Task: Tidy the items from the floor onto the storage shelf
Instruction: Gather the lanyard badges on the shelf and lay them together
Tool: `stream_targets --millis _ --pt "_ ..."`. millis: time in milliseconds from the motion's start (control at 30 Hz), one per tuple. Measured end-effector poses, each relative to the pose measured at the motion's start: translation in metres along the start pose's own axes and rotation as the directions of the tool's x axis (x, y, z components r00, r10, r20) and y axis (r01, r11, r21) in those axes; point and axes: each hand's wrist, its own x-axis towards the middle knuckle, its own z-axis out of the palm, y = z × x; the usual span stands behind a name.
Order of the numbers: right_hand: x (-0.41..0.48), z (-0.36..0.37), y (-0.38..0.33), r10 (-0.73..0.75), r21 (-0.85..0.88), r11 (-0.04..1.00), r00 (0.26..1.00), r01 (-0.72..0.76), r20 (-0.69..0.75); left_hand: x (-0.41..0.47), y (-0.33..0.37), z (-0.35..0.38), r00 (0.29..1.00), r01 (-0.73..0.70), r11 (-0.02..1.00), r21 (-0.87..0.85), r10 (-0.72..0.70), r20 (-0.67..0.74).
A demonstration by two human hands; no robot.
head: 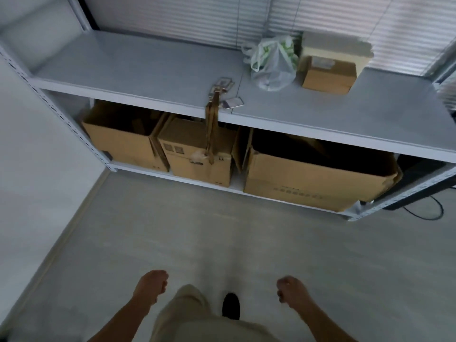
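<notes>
Your left hand (153, 283) and right hand (288, 288): near, loosely curled, empty | shelf (148, 70): far ahead, running left-right, neither hand nearer | floor (222, 230): no items visible; bag (272, 64), box (328, 74) sit shelved far right.

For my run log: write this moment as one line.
left hand empty | right hand empty | bag, box, strap on top shelf | strap hangs over edge

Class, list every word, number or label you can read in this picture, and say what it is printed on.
Nothing can be read.
Large box: printed row, too blurred.
Middle box: square marks, too blurred.
Small box: pale label, too blurred.
</notes>
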Motion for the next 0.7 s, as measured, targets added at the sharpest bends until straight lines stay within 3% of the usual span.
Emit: stream_targets --millis 200,433,567,700 --pt "0.089 -0.023 -0.205 -0.256 -0.051 0.966 0.966 0.254 -0.044 0.063 0.108 -0.018 0.998 0.047 0.998 -0.049 -0.049 -0.027" --pt "0.145 -0.034 -0.41 -0.388 0.028 0.918 0.912 0.395 -0.133 0.141 0.325 -0.012 0.965 -0.263 0.965 -0.013 0.263 0.004" --pt "0.157 -0.04 -0.483 -0.405 0.103 0.903 0.906 0.417 -0.122 0.175 0.439 0.017 0.924 -0.364 0.931 -0.01 0.363 0.118" --pt "0.159 -0.05 -0.517 -0.418 0.056 0.903 0.901 0.426 -0.111 0.195 0.514 0.068 0.918 -0.332 0.942 -0.053 0.335 0.214"
